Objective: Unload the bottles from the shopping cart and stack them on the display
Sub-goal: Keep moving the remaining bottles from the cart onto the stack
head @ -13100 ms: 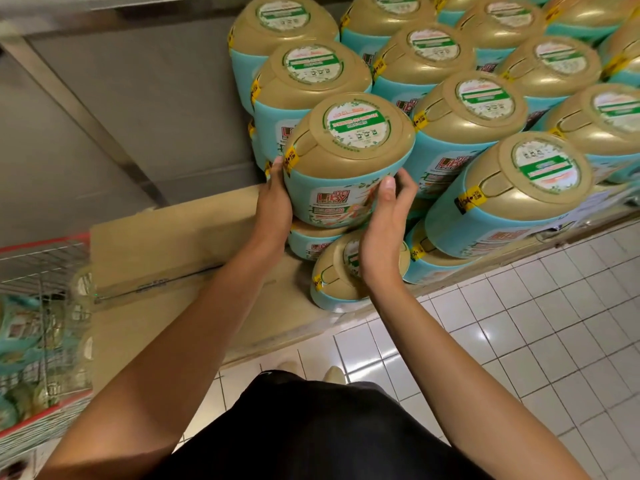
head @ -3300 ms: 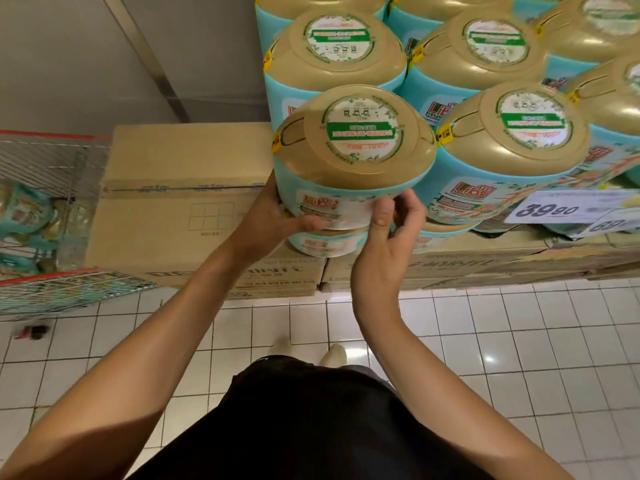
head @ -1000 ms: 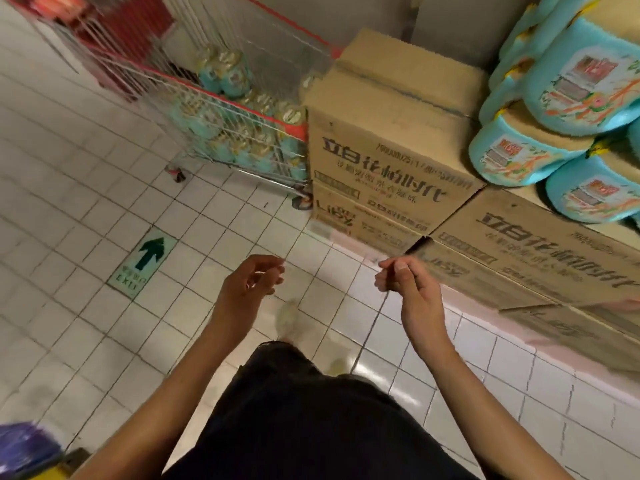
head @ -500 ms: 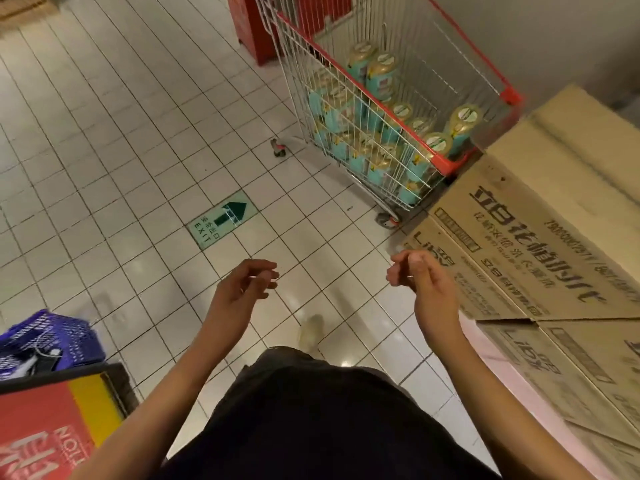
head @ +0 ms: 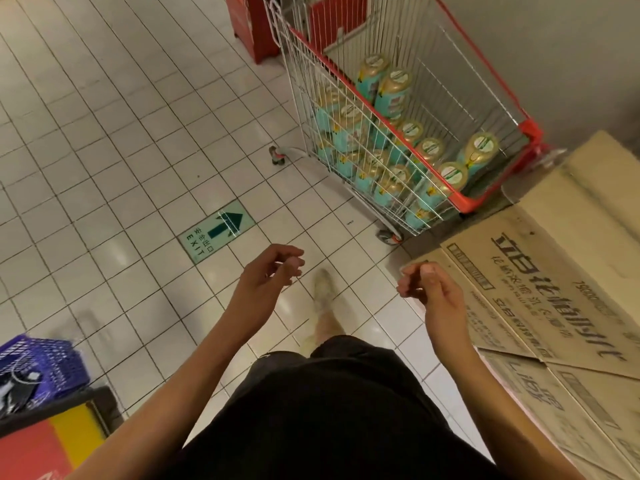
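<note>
The red-rimmed wire shopping cart (head: 491, 204) stands ahead and to the right on the tiled floor, against the grey wall. Inside it lie several teal bottles with gold caps (head: 391, 90), piled along its near side. My left hand (head: 268, 275) and my right hand (head: 433, 292) hover at waist height, short of the cart. Both hold nothing, and their fingers are loosely curled. The stacked bottle display is out of view.
Stacked cardboard cartons (head: 554, 271) line the right side, touching the cart's front corner. A green exit arrow sticker (head: 216, 232) marks the floor. A purple basket (head: 38, 368) and a red-yellow box (head: 41, 445) sit at the lower left. A red stand (head: 252, 26) is behind the cart.
I set a bottle on the display stack and let go. My view then swung left from the display, and the cart has come closer. Both hands stay empty.
</note>
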Available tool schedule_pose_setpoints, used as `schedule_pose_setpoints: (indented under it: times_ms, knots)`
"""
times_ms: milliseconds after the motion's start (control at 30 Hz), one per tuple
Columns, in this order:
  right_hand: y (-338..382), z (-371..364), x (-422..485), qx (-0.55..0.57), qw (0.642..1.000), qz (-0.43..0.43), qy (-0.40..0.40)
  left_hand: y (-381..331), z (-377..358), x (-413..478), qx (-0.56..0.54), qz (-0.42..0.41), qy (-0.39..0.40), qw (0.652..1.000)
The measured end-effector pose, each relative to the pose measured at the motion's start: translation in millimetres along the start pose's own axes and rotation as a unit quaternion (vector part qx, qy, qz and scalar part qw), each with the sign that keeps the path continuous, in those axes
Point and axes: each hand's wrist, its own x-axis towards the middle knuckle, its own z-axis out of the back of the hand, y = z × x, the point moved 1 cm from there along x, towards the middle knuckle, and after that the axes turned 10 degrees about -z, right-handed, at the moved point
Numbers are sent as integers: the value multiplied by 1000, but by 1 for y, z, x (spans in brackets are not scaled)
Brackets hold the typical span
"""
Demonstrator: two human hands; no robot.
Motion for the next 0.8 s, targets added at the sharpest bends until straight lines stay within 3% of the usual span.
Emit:
schedule_pose_setpoints:
  times_ms: [367,567,800]
  knots:
    - [68,-54,183,10,998,-41,55,2,45,164,23,57,-36,997]
    - [135,-99,278,-3,994,10,111,-8,78,250,36,62,-53,996]
    - [195,-126,380,17,997,19,75,-10,96,358,39,72,-28,996]
